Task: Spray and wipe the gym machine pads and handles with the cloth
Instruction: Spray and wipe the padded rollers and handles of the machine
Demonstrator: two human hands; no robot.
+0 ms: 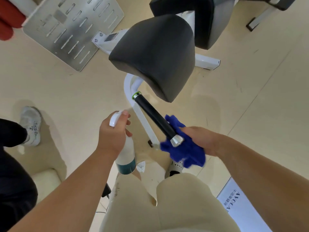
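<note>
Blue cloth [184,153]: your right hand [199,139] bunches it round the black handle [155,118] at its capped end.
Spray bottle [125,154]: your left hand [113,133] grips its neck, just beside the handle.
Around: dark pad [155,54] above, slotted metal plate [71,29] beyond, someone's shoe [31,125] at left.
Writing: white sign [242,206] reads "AVOCA".

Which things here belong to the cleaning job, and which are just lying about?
Part of the job: spray bottle in the left hand; blue cloth in the right hand; black handle; dark pad.
Just lying about: metal footplate; crumpled white scrap; another person's shoe.
</note>
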